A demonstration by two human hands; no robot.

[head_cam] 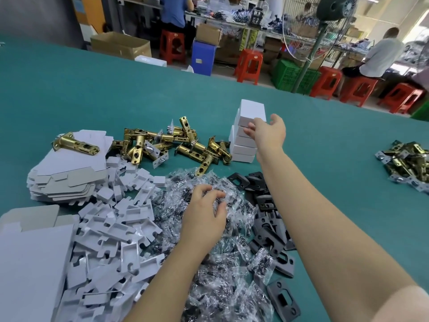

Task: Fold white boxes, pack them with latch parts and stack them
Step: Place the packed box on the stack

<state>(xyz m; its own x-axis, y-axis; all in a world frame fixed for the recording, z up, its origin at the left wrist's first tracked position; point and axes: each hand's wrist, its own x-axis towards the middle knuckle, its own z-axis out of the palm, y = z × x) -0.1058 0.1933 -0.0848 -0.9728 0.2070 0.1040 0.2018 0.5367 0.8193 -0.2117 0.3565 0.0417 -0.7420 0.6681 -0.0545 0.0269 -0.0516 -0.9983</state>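
A stack of several closed white boxes (246, 135) stands on the green table (92, 94). My right hand (269, 131) is stretched out beside the stack, fingers straight, touching the front of the upper boxes. My left hand (204, 212) hovers over a heap of clear screw bags (222, 259), fingers curled down into the bags; whether it holds one I cannot tell. Brass latches (167, 145) lie in a pile left of the stack. One brass latch (75, 142) lies on a pile of flat white box blanks (67, 173).
White card inserts (116, 228) are heaped at the lower left, black strike plates (269, 224) at the right of the bags. A second latch pile (406, 163) lies far right. Red stools (249, 65), a fan (322, 26) and people are beyond the table.
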